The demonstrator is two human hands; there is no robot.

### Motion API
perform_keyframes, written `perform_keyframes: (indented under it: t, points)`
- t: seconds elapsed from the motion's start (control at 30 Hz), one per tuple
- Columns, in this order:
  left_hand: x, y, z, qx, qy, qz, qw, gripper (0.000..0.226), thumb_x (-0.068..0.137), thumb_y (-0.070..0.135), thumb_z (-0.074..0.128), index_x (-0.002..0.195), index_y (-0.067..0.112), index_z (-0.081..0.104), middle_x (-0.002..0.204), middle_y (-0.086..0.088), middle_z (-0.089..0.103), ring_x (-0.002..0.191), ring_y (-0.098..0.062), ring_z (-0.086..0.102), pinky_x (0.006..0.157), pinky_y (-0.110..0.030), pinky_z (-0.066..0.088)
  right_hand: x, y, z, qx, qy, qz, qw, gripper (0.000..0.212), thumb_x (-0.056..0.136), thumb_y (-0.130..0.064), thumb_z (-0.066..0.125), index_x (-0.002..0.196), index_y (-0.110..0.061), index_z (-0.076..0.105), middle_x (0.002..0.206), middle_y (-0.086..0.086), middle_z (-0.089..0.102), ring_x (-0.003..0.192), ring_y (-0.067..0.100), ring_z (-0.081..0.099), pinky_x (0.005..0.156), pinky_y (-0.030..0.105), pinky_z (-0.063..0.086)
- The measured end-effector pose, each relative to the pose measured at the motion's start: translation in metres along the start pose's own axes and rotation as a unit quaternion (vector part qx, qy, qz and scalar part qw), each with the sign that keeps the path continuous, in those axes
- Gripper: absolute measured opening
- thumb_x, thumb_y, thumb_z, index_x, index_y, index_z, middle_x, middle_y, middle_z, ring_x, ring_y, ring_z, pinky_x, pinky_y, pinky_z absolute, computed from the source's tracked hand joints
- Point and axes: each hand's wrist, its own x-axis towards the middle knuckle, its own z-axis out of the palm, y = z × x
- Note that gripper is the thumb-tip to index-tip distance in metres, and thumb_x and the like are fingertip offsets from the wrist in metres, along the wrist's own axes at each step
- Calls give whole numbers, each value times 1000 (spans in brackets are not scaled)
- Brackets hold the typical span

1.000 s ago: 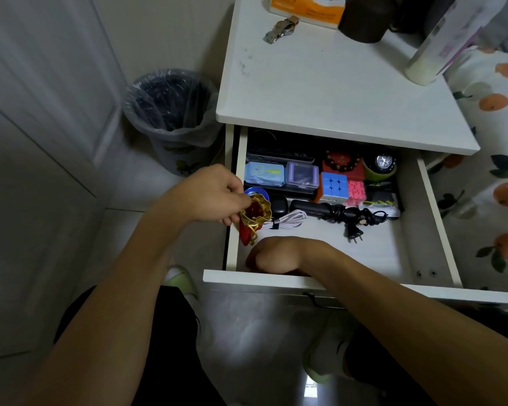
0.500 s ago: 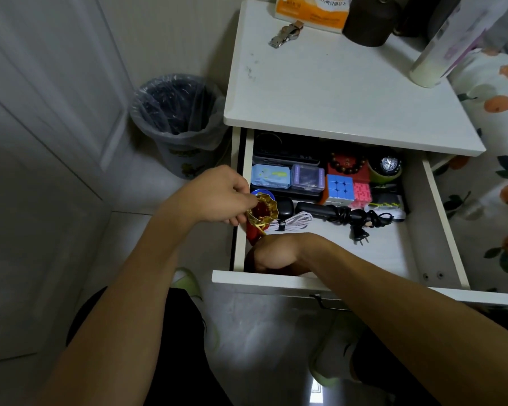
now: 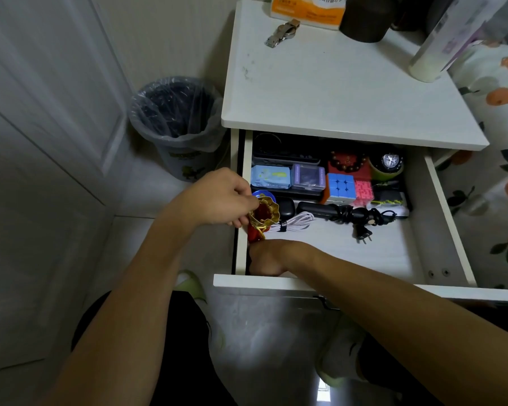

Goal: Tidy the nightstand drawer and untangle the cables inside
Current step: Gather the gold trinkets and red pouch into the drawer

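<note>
clearly mid-sort: left hand (image 3: 217, 197) pinching rim of red pouch with gold trim (image 3: 261, 216) at open white drawer (image 3: 314, 284) left front corner, right hand (image 3: 269, 257) curled below (contents hidden), tied cables behind.

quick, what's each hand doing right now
Left hand: pinching the rim of the red and gold pouch.
Right hand: curled in the drawer corner; grip cannot be told.

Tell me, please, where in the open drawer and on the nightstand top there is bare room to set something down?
In the drawer, the front floor is bare between the black cable plug, the right wall and the right hand. The back rows, around the puzzle cube, are packed. The nightstand top is free across its middle and front; its back edge is crowded.
</note>
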Motion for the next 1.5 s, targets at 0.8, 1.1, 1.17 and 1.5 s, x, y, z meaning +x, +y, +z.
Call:
perform_keyframes:
  t: [0.8, 1.1, 1.17, 1.5]
  points:
    - [4, -1, 6, 8, -6, -1, 1000, 22, 91, 17, 59, 78, 5, 70, 63, 0, 72, 61, -9, 71, 53, -17, 51, -3, 22, 3, 59, 38, -70, 995, 31, 95, -12, 50, 121, -16, 66, 128, 1, 60, 114, 17, 54, 89, 26, 41]
    - [3, 1, 7, 16, -13, 2, 1000, 21, 92, 18, 58, 78, 7, 70, 64, 0, 73, 65, -11, 72, 61, -22, 56, 1, 23, 3, 4, -8, -58, 998, 35, 102, -20, 45, 133, -12, 58, 137, 6, 56, 120, 20, 52, 87, 23, 37]
    - [3, 1, 7, 17, -14, 3, 1000, 21, 92, 17, 58, 77, 8, 70, 64, 0, 73, 65, -11, 72, 59, -20, 54, 3, 22, 3, -5, -18, -51, 999, 37, 103, -22, 43, 135, -8, 55, 137, 9, 54, 122, 21, 51, 90, 25, 37]
    - [3, 2, 9, 12, -12, 2, 1000, 21, 92, 15, 58, 77, 6, 70, 64, -1, 72, 63, -12, 72, 53, -16, 51, -5, 28, 1, 11, -17, -49, 999, 36, 101, -21, 46, 132, -8, 59, 134, 8, 57, 119, 22, 54, 94, 31, 42]
